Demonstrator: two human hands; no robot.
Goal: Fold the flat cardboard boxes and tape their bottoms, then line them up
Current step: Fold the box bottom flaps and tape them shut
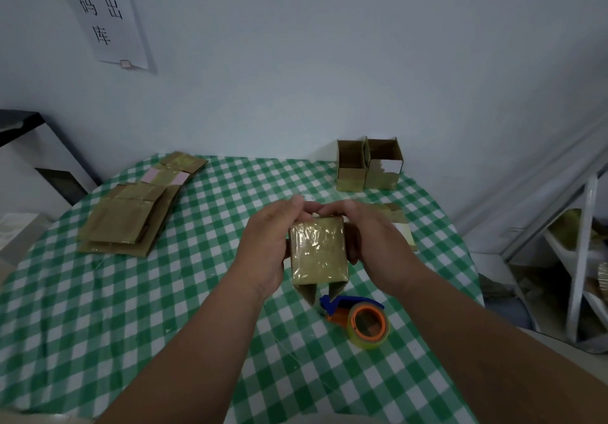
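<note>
Held box: raised above the checked tablecloth, just behind the tape dispenser; glossy taped face toward the camera, loose flaps hanging at its near end.
Left hand: grasping the box's left side, fingers curled over its far edge.
Right hand: grasping the box's right side, fingers curled over the far edge.
Flat boxes: stacked well left of the dispenser, further pieces behind them.
Finished boxes: two, upright, open-topped, touching, far behind the dispenser by the wall.
</note>
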